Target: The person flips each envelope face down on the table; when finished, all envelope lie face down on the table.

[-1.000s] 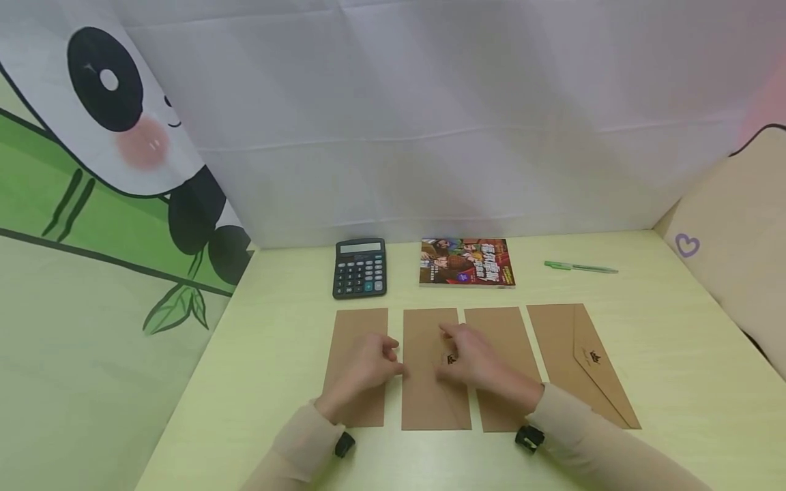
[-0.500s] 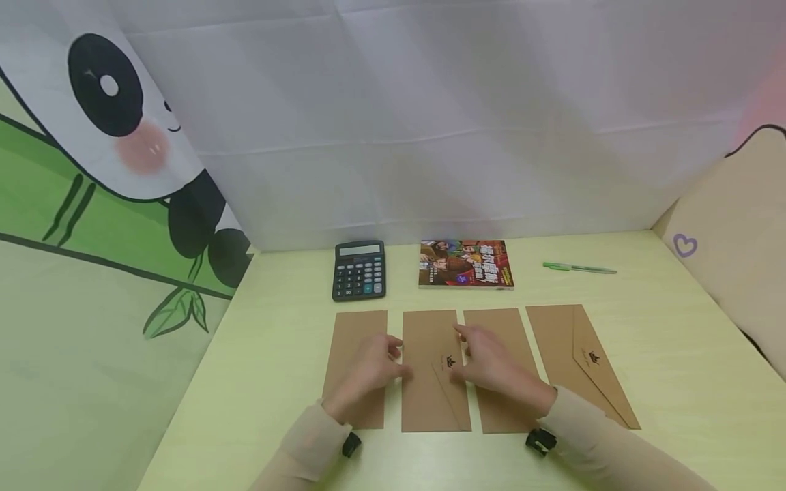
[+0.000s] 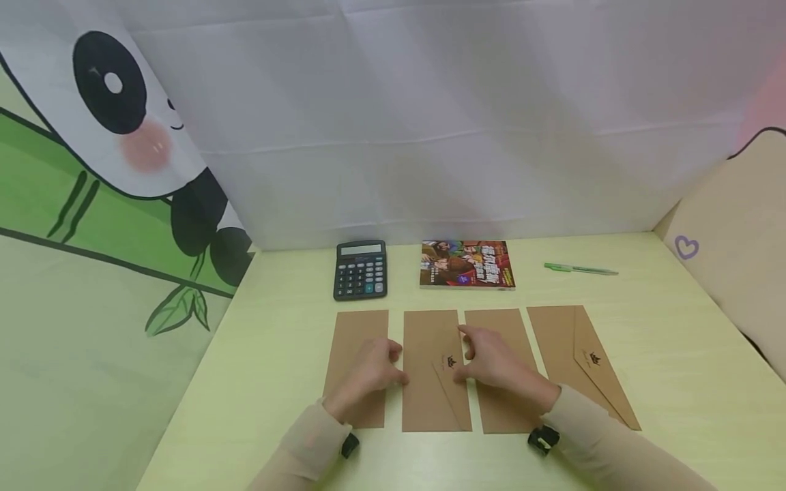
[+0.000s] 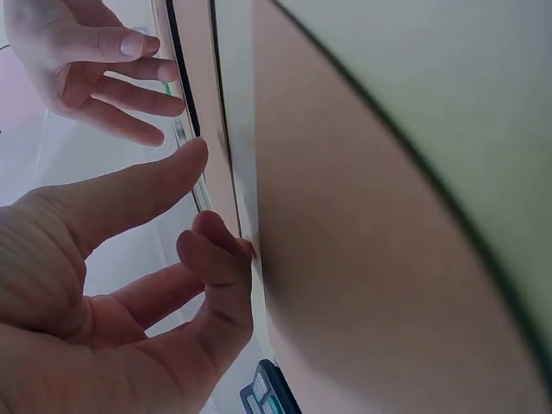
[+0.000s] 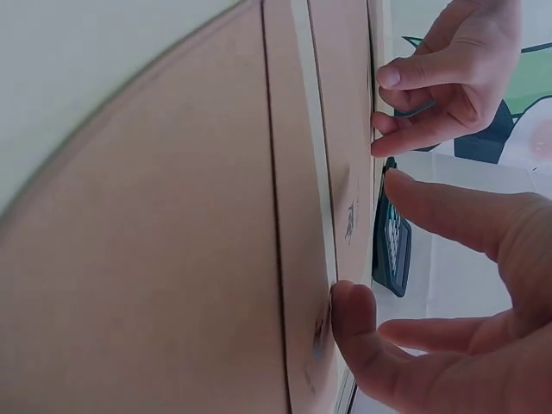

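Observation:
Flat on the table lies a brown envelope [image 3: 426, 395] with a crown print and a diagonal flap line, second from the left in a row of envelopes. My left hand [image 3: 368, 368] is at its left edge, thumb and bent fingers apart, partly over the leftmost envelope [image 3: 359, 324]. At its right edge is my right hand [image 3: 494, 358], thumb tip over the crown-printed side and index fingertip near the edge. This hand covers part of the third envelope [image 3: 497, 320]. In the right wrist view, a gap shows between the right thumb [image 5: 448, 207] and index finger [image 5: 355, 323].
On the right lies another envelope [image 3: 561, 348] with its flap side up. Behind the row are a black calculator [image 3: 360, 271], a colourful book [image 3: 467, 264] and a green pen [image 3: 580, 269]. A white cloth [image 3: 430, 123] hangs at the table's back edge.
My right hand has moved a little to the right, from over the second envelope to its right edge. My left hand has stayed almost in place. The envelopes lie as before.

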Available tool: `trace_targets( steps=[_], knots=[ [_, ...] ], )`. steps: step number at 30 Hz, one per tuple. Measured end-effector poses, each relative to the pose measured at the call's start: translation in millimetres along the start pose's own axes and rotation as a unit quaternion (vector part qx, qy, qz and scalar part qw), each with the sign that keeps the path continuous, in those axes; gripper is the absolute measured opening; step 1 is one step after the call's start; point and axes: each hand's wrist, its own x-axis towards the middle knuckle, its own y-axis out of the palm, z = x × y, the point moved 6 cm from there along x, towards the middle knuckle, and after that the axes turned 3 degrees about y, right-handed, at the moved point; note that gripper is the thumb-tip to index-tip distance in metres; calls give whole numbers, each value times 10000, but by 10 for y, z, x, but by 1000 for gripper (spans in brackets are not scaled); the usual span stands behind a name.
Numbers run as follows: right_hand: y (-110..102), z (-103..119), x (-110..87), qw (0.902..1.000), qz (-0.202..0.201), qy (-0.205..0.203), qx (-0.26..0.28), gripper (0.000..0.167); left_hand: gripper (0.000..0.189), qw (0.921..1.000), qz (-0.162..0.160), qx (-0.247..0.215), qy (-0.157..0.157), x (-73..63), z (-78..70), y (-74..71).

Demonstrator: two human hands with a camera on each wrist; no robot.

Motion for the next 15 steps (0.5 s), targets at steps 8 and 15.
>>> trace_targets(
  steps=[8,15],
  knots=[
    [-31,-35,49,9989,5,465,111,83,28,9993,201,315,5,18,-19,19],
    [-44,-35,65,9975,20,631,303,80,23,9984,130,506,218,28,-42,20]
  ],
)
